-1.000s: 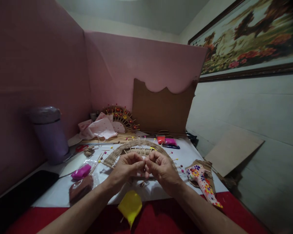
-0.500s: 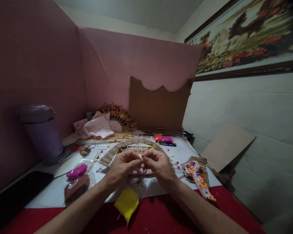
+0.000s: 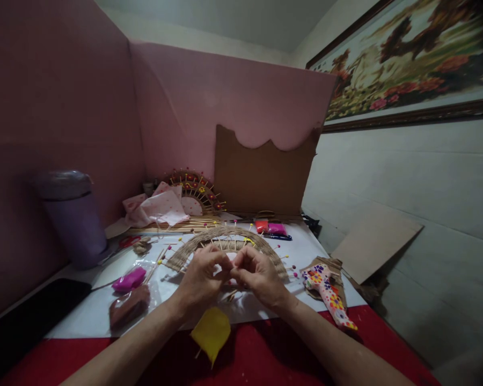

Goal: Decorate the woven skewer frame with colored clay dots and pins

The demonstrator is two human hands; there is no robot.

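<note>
My left hand [image 3: 206,272] and my right hand [image 3: 258,272] meet fingertip to fingertip, both closed in a pinch. Whatever sits between the fingertips is too small to make out. Just behind them lies an arched, twine-wrapped piece [image 3: 221,234], ringed with sticks that end in small pink, yellow and dark beads. My hands cover its lower middle part. Nearer to me, below the left hand, a yellow packet of clay-like material [image 3: 211,333] rests over the edge of the white sheet [image 3: 173,316].
At left stand a purple tumbler [image 3: 74,225] and a black flat object [image 3: 44,305], with pink [image 3: 129,280] and brown packets [image 3: 129,308] nearby. A flower-patterned figure [image 3: 326,292] lies right. Behind are a finished-looking arch [image 3: 201,190], pink cloth [image 3: 161,208] and scalloped cardboard [image 3: 261,177].
My hands remain pinched together and have shifted very slightly, with the fingertips a little lower. The whole view has moved slightly. Nothing else has visibly moved.
</note>
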